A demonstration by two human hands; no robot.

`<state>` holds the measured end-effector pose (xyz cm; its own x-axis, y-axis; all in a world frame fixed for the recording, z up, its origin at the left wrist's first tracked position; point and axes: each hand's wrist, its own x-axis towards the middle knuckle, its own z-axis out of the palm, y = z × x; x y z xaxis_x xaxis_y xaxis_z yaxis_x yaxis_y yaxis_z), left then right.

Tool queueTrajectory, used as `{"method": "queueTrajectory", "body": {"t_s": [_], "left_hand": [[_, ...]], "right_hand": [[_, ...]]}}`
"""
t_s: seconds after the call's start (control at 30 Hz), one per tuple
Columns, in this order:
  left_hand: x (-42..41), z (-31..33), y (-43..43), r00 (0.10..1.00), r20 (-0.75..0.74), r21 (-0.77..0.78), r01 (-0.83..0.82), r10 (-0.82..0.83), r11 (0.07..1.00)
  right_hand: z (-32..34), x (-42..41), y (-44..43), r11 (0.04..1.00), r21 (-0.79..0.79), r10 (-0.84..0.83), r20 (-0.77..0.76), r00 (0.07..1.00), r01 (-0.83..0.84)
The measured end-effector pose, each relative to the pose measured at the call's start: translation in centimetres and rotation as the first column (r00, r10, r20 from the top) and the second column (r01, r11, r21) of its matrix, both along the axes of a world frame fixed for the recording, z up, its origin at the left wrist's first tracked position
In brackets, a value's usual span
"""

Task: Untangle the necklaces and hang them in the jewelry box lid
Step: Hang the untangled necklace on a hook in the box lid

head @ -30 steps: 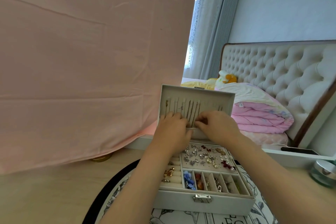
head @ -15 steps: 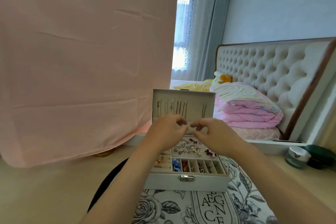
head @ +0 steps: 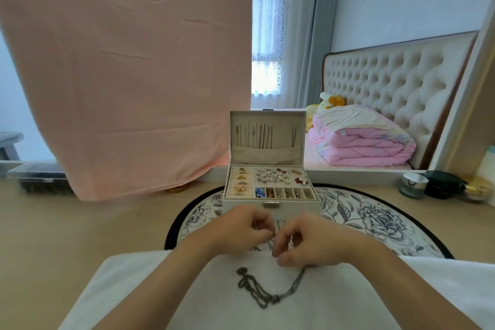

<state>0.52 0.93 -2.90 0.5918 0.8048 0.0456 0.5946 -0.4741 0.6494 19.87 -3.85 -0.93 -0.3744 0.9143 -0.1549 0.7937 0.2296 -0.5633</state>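
Desk (head: 93, 222) is covered near by a white towel (head: 214, 297). The jewelry box (head: 270, 206) is set further off, with its lid (head: 267, 120) stood open and several chains already hung in it.

Necklace (head: 263, 299): a dark fine chain, laid knotted on the towel, near of both hands. Judged light, limp and easily kinked, so it is best taken at a free end or beside the knot and teased rather than pulled.

Left grip (head: 241, 228): fingers curled, tips brought close to the right's. Whether chain is held cannot be told.

Right grip (head: 305, 244): fingers curled and pinched, one chain end run up into it.
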Motion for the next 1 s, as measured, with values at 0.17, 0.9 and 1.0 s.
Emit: {"method": "queueTrajectory", "body": {"t_s": [0.17, 0.9, 1.0], "left_hand": [[-1.8, -1.4, -2.2, 0.994, -0.048, -0.116, 0.089, -0.095, 0.989], [-1.4, -2.2, -3.3, 0.855, 0.471, -0.453, 0.027, 0.214, 0.891], [-1.7, -2.2, -3.1, 0.901, 0.375, -0.375, -0.069, 0.219, 0.924]], "right_hand": [[-1.4, -0.4, -1.9, 0.991, -0.078, 0.119, 0.093, 0.989, -0.112], [-4.2, -0.4, -0.7, 0.976, -0.026, -0.193, -0.556, 0.809, 0.214], [-4.2, 0.0, -0.4, 0.960, 0.085, -0.186, -0.520, 0.833, 0.267]]}}
